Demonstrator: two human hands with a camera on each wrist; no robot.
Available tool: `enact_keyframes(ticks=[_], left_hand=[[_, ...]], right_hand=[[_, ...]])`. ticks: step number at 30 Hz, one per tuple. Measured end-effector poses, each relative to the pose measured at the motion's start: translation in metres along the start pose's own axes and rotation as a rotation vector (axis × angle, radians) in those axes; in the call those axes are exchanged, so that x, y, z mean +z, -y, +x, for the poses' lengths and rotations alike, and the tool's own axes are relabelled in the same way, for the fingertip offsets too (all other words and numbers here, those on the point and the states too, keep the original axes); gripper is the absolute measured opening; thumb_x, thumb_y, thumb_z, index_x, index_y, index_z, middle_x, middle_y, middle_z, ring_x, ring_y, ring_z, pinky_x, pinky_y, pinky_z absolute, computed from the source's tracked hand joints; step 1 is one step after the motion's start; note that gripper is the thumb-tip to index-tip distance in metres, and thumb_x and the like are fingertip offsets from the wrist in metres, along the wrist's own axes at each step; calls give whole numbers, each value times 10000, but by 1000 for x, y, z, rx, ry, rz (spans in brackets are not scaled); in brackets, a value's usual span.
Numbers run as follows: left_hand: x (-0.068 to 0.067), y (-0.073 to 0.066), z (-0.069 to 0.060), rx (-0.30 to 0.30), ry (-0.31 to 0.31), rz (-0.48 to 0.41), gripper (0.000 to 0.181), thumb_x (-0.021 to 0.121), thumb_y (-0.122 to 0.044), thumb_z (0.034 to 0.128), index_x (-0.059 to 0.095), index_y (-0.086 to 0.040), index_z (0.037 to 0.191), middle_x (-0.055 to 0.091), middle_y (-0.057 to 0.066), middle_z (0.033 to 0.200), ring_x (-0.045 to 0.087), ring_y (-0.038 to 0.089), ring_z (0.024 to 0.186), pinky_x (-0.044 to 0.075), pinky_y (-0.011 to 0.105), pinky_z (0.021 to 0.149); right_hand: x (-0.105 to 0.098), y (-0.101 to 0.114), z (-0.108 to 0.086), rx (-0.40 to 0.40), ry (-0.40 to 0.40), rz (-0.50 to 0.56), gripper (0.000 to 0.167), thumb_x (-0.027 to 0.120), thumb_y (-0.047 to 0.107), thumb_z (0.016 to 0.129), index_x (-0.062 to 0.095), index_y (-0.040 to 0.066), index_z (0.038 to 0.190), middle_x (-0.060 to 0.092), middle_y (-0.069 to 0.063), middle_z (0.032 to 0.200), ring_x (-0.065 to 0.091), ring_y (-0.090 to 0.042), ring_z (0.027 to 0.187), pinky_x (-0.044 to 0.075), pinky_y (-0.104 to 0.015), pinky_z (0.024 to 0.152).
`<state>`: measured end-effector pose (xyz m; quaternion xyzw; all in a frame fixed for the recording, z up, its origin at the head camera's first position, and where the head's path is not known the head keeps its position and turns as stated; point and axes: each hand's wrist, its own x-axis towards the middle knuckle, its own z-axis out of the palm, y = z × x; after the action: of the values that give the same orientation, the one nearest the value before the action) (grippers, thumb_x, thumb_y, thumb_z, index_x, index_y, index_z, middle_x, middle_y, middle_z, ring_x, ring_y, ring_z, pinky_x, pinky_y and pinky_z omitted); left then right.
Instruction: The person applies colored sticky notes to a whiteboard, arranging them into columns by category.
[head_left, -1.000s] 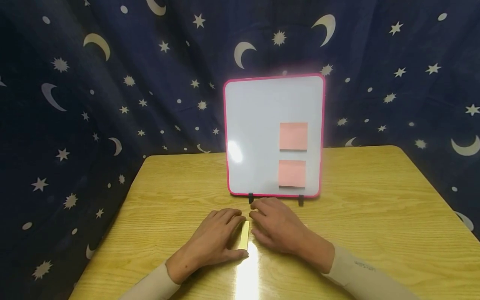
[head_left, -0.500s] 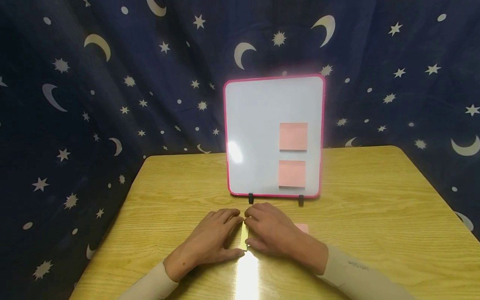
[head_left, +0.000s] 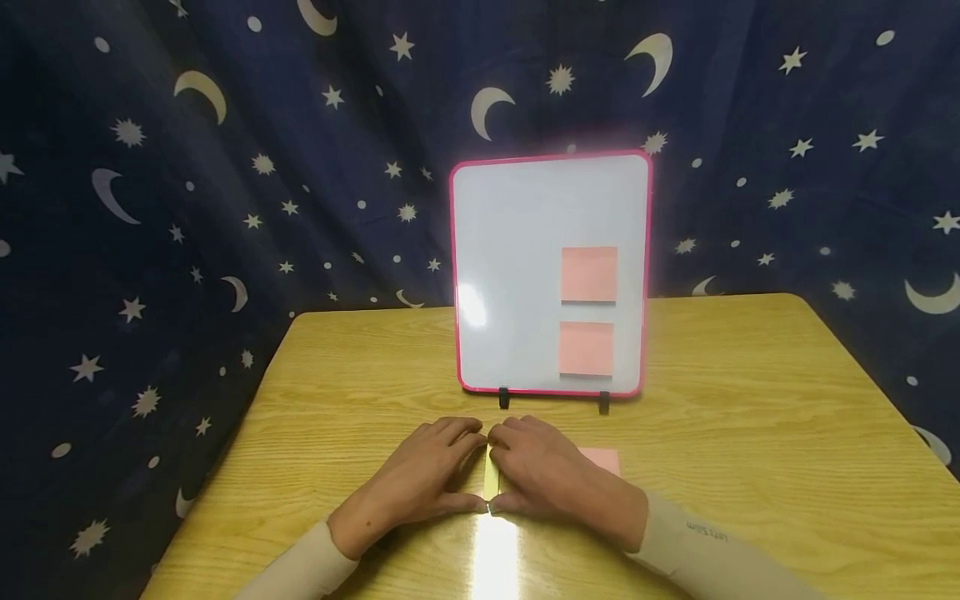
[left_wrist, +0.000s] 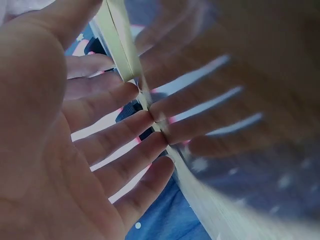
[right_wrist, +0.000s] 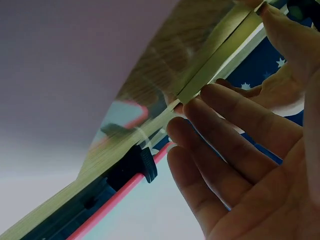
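Between the two hands a narrow yellow pad (head_left: pixel 491 473), like a stack of sticky notes, lies lengthwise on the table. My left hand (head_left: pixel 423 475) holds it at both ends, index finger at the far end and thumb at the near end. From the other side my right hand (head_left: pixel 543 467) meets the same ends with thumb and index finger, its fingertips close to the left ones. A thin dark line runs along the yellow pad (right_wrist: pixel 217 60) in the right wrist view. Partly hidden behind the right hand is a pink sticky note (head_left: pixel 603 460).
A pink-framed whiteboard (head_left: pixel 517 250) stands behind the hands on black feet (head_left: pixel 504 398). Two pink notes are on its right half, an upper note (head_left: pixel 589 274) and a lower note (head_left: pixel 586 349). A starry dark curtain (head_left: pixel 360 125) hangs behind the wooden table (head_left: pixel 720 375).
My right hand has moved left and nearer, closing onto the yellow pad's ends and uncovering more of the pink note. The left hand has stayed almost in place.
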<state>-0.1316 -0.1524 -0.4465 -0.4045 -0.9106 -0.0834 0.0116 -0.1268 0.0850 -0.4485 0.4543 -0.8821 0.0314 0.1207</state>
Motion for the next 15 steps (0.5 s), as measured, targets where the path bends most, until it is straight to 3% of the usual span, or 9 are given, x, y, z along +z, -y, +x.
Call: enact_keyframes(ticks=[15], left_hand=[[2,-1,1,4,-30,41,827,713,-744,845,616,-160,1422,577,29,1470,539,210,1354,529,445,1015]], right_hand=[[2,1,-1,-6,-36,13,448,823,611,800,680,186,800,689,14,1081,625,-172,931,521,-321,847]])
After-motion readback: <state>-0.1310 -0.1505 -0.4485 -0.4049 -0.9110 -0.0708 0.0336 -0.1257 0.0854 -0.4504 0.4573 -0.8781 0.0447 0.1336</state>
